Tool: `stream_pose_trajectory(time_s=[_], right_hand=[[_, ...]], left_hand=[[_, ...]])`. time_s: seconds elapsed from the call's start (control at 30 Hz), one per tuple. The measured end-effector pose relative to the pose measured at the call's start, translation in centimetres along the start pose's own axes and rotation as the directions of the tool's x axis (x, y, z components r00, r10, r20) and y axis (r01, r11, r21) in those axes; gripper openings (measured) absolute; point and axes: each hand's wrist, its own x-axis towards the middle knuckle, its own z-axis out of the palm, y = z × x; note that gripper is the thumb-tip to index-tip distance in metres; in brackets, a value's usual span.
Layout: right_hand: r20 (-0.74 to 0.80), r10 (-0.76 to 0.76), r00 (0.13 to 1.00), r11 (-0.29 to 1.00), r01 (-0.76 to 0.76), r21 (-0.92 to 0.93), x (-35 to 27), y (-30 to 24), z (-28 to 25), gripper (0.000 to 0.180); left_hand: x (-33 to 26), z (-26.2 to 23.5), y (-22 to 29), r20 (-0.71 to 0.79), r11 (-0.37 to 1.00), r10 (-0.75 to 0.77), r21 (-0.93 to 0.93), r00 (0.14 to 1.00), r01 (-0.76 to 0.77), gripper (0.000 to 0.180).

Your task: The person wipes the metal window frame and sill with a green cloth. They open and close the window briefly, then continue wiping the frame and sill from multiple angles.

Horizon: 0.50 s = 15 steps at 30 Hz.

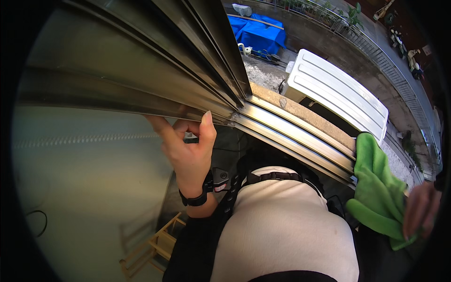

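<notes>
My left hand [188, 150] reaches up and grips the lower edge of a metal sliding window frame [141, 70], thumb raised beside the corner where it meets the sill track [300, 136]. A black band sits on that wrist. My right hand [420, 211] at the right edge holds a crumpled green cloth [378, 188], whose upper end rests against the end of the sill track. My cream top and black straps fill the lower middle.
Outside and below lie a white ribbed panel [338, 91], a blue tarp [258, 33], a railing with plants [347, 23] and a concrete ledge [300, 110]. Inside, a pale wall [80, 188] is at left and a wooden rack [155, 246] stands below.
</notes>
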Motion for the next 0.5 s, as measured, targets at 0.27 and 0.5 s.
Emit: stream_pose_trajectory(time_s=[0.27,0.5], right_hand=[[-0.482,0.600,0.638,0.511,-0.770,-0.383,8.2,15.9,-1.7,0.058],[-0.485,0.526,0.698,0.536,-0.715,-0.449,11.9,22.0,-4.0,0.060]], left_hand=[[0.0,-0.6,-0.4,-0.033,0.999,0.024,-0.042,0.999,-0.026,0.087],[-0.3,0.2,0.1,-0.025,0.997,0.062,-0.039,0.998,-0.063,0.087]])
